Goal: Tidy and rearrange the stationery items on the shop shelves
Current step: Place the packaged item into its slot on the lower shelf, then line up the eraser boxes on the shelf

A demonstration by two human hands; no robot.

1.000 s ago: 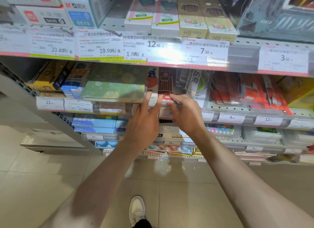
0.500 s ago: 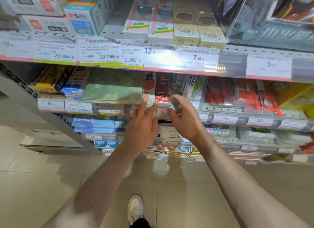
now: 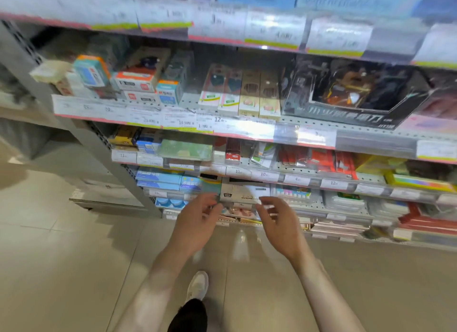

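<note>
My left hand (image 3: 197,220) and my right hand (image 3: 278,220) are held low in front of a lower shelf, fingers loosely curled. Between their fingertips sits a grey-white box (image 3: 243,193) with dark print, at the shelf's front edge. The left fingertips reach its lower left corner and the right fingertips its lower right corner. The blur hides whether they touch it. One shelf up stand the dark red pencil pack (image 3: 232,149) and the flat green case (image 3: 185,149).
Several shelves with price-tag strips (image 3: 262,174) fill the view, packed with boxes and packets. Blue boxes (image 3: 158,179) lie left of the grey-white box, and a large black display box (image 3: 356,101) stands higher up. My shoe (image 3: 197,286) is on the tiled floor.
Both hands have left the red pencil pack's shelf and dropped one shelf lower, to the grey-white box. The camera has tilted up and back, showing more shelves.
</note>
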